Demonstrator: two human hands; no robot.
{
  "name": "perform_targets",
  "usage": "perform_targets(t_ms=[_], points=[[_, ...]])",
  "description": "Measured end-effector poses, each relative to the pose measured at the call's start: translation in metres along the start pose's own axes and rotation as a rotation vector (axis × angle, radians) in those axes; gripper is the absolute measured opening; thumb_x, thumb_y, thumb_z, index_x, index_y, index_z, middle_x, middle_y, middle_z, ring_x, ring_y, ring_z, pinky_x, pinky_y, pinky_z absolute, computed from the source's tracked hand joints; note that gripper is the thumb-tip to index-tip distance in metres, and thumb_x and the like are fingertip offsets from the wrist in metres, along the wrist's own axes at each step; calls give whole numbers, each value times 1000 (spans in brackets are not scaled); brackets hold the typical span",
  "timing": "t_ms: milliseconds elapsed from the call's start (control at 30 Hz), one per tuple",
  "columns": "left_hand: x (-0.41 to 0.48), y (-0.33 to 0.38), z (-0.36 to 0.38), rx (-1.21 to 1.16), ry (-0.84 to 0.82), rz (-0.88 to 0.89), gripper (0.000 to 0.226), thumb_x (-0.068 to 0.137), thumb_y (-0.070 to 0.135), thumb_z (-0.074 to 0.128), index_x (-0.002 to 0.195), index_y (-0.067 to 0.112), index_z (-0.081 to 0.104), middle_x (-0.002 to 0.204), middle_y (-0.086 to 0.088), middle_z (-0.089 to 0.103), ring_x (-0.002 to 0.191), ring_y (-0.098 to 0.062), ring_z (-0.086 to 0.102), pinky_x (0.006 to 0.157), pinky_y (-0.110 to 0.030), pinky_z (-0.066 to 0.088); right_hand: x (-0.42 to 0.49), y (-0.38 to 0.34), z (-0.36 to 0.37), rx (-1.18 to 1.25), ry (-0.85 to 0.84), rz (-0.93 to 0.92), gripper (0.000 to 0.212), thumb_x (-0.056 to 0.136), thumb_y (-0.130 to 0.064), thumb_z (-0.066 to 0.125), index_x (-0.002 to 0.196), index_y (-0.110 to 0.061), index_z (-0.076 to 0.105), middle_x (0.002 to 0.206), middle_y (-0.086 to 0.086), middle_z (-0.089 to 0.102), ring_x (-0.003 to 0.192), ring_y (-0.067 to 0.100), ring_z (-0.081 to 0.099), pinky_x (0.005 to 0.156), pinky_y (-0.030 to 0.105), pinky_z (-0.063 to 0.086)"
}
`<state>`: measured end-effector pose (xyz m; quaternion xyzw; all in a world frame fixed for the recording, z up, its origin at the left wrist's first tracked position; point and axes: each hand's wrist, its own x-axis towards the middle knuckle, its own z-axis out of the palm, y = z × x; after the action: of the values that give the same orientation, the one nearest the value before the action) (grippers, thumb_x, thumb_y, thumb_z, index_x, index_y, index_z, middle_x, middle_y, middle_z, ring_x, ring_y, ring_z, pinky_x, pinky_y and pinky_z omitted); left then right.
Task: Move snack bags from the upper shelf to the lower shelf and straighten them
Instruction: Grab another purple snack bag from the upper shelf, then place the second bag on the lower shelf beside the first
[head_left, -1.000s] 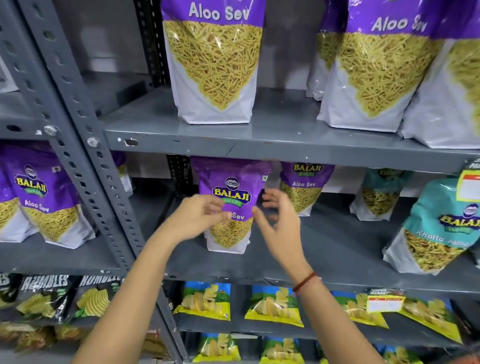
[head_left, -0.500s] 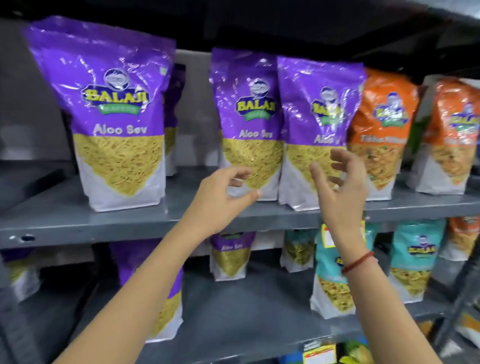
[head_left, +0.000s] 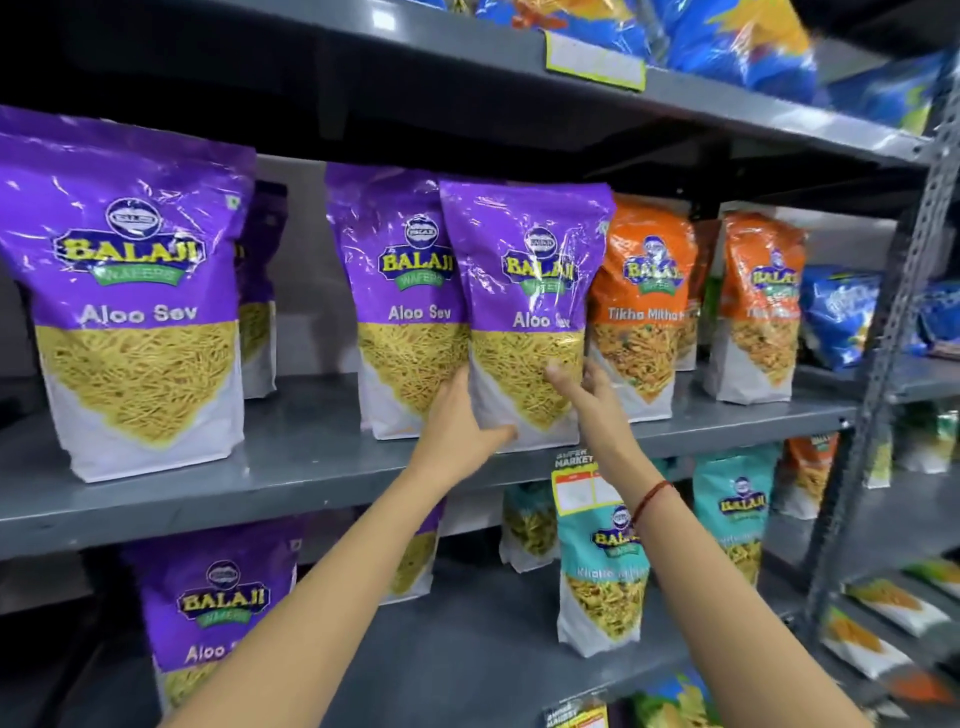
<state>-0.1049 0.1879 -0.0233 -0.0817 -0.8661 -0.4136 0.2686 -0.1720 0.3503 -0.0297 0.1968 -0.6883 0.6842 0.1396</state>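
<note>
Purple Aloo Sev bag (head_left: 524, 312) stands upright on the upper shelf (head_left: 291, 467), at its front edge, overlapping its purple twin (head_left: 400, 306) on the left, orange bag (head_left: 641, 306) just beside on the right.

the purple aloo sev bag (head_left: 524, 291) is glossy crinkled plastic film throwing white glare, like the orange bags (head_left: 641, 306) on its right. the upper shelf (head_left: 291, 467) is matt grey painted metal; the price tag (head_left: 576, 486) looks like paper.

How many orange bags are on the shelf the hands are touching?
2 clearly: one orange bag beside the held purple bag, another further right. More may hide behind them.
</note>
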Motion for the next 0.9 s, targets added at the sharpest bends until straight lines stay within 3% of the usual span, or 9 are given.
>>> perform_targets(t_ms=[133,267,433,533,600,667,767,833,900], points=[[-17,-8,-9,-61,32,52,93,68,28,80,143,22,25,146,-2,41,134,-22,38,110,-45,36,-26,-5,-4,-40,38,-84,92,58,-47,85,136,-17,46,128,7,63,117,20,60,98,36,50],[-49,-11,-18,-143,90,96,98,69,24,80,146,28,20,148,4,39,134,-14,40,106,-37,42,-63,-13,0,-83,56,-212,68,57,-38,87,118,-24,60,112,-6,67,99,-3,62,79,12,49],[-96,-18,-29,-192,151,154,91,68,15,81,141,36,31,133,12,49,122,0,49,99,-27,48,-110,8,13,-59,89,-227,75,45,-48,88,110,-24,60,114,12,64,106,22,63,90,38,53],[-126,-24,-34,-169,158,184,87,68,11,81,135,37,33,121,23,46,111,12,49,89,-7,43,-139,24,20,89,72,-177,69,40,-41,90,99,-26,58,100,-6,69,95,6,63,79,21,52],[-145,-34,-35,-116,134,177,85,67,13,81,135,36,35,120,24,45,113,10,49,91,-7,41,-156,38,26,154,51,-114,69,37,-39,91,95,-27,56,88,-21,70,87,-3,63,74,15,51],[-161,-51,-34,-73,108,149,83,68,19,81,136,34,37,122,23,45,116,6,48,95,-9,40,-170,57,34,167,35,-47,74,34,-43,93,95,-23,55,86,-23,71,84,-5,64,73,15,53],[-179,-82,-27,-79,78,63,80,67,22,81,135,32,38,121,21,46,116,7,48,97,-14,43,-186,91,47,159,3,41,75,41,-23,91,105,-11,55,95,-6,70,90,2,65,78,22,56],[-188,-105,-21,-68,73,-11,79,66,24,82,133,30,40,119,16,49,112,13,47,98,-18,44,-193,110,56,125,-20,81,74,46,-24,89,109,-9,54,104,11,66,97,14,66,83,32,58],[-194,-128,-15,-47,66,-89,79,64,24,83,132,26,42,120,10,51,108,11,49,98,-26,47,-196,129,65,69,-46,109,67,48,-31,90,106,-20,57,109,19,64,103,27,66,86,42,57]])
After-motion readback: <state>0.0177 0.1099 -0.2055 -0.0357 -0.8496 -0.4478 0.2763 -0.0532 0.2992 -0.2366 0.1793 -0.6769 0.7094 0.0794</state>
